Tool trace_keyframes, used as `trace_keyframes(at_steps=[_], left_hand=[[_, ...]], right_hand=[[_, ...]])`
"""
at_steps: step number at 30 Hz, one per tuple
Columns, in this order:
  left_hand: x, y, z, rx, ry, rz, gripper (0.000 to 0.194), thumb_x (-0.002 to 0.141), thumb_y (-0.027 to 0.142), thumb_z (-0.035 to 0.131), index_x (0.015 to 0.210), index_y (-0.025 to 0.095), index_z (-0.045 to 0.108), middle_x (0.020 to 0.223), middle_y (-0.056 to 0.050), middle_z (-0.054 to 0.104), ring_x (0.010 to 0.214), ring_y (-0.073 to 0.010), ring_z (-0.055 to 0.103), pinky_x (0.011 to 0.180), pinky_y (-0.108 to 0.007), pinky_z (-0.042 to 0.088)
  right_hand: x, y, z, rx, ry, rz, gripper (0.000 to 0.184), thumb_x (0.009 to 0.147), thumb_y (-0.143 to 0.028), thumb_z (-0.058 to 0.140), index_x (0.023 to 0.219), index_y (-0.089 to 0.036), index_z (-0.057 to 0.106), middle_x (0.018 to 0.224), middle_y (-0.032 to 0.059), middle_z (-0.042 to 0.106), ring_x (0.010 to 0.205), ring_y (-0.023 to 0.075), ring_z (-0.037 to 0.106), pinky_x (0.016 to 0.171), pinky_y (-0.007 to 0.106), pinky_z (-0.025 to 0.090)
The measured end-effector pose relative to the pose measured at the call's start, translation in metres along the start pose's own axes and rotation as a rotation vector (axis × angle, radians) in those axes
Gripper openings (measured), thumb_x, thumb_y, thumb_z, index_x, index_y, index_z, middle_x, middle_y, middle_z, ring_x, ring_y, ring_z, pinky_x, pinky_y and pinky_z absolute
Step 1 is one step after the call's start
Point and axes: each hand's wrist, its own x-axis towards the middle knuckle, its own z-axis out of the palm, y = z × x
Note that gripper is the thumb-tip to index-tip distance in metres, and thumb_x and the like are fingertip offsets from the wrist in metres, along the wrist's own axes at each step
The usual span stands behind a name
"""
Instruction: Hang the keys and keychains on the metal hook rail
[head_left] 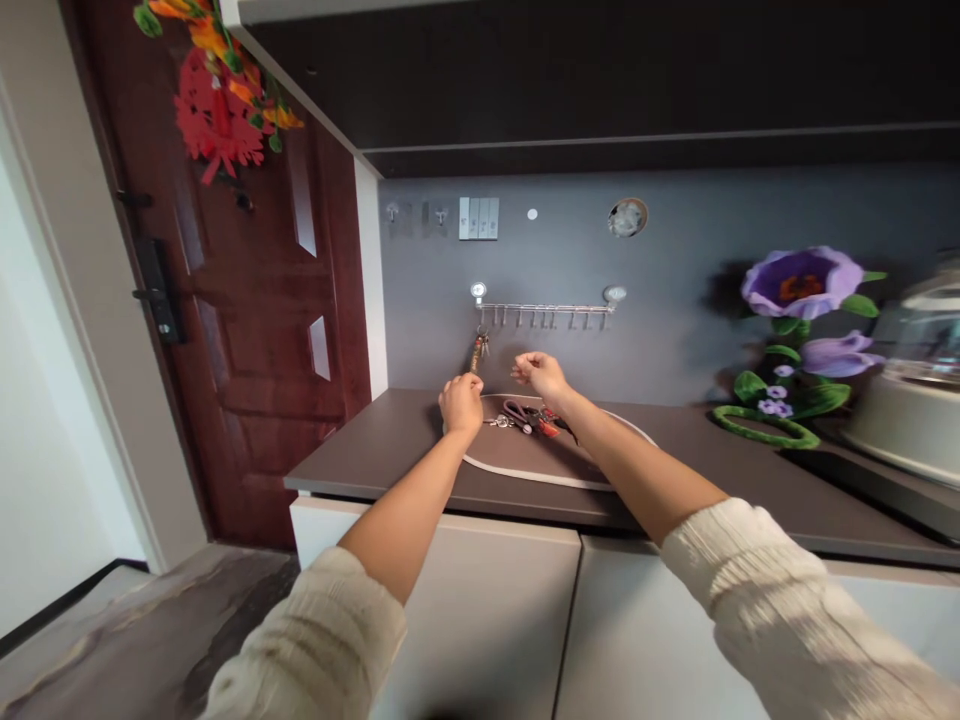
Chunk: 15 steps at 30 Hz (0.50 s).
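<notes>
My left hand (pixel 461 402) is closed at the lower end of a patterned keychain strap (pixel 476 356). The strap slants up to a bunch of small keys (pixel 485 345) at the leftmost hooks of a metal hook rail (pixel 547 308). To the right, my right hand (pixel 541 375) is raised with curled fingers pressed together; whatever they hold, if anything, is hidden. Beneath both hands is an oval tray (pixel 555 478) with a pale rim. In it lie a keyring (pixel 501 421), a dark looped cord (pixel 516 408) and a red item (pixel 549 426), partly covered by my right arm.
The tray stands on a dark countertop (pixel 375 440) under a dark overhead cabinet (pixel 600 80). Purple fabric flowers (pixel 802 285) and a pale domed appliance (pixel 907 410) are at the right. A dark red door (pixel 262 400) is at the left, and wall switches (pixel 478 218) are above the rail.
</notes>
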Motion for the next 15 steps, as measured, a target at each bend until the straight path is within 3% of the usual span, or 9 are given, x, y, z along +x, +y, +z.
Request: trace_keyframes(at_steps=[8,15], left_hand=[[-0.008,0.000,0.004,0.143,-0.210,0.327,0.012,0.082,0.026,0.051,0.085,0.026,0.063,0.095,-0.001,0.063,0.097,-0.0174,0.049,0.083,-0.030,0.033],[-0.011,0.000,0.006,0.186,-0.403,0.495,0.011,0.080,0.024,0.054,0.084,0.027,0.064,0.096,-0.001,0.061,0.098,-0.0171,0.046,0.087,-0.030,0.031]], right_hand=[[-0.033,0.019,-0.024,-0.240,-0.072,-0.101,0.007,0.075,-0.022,0.054,0.072,-0.016,0.055,0.064,0.0007,0.059,0.059,0.0095,0.052,0.056,0.020,0.041],[-0.044,0.026,-0.033,-0.781,-0.180,-0.327,0.010,0.076,-0.018,0.051,0.071,-0.018,0.060,0.069,0.0013,0.062,0.063,0.0111,0.051,0.066,0.022,0.037]])
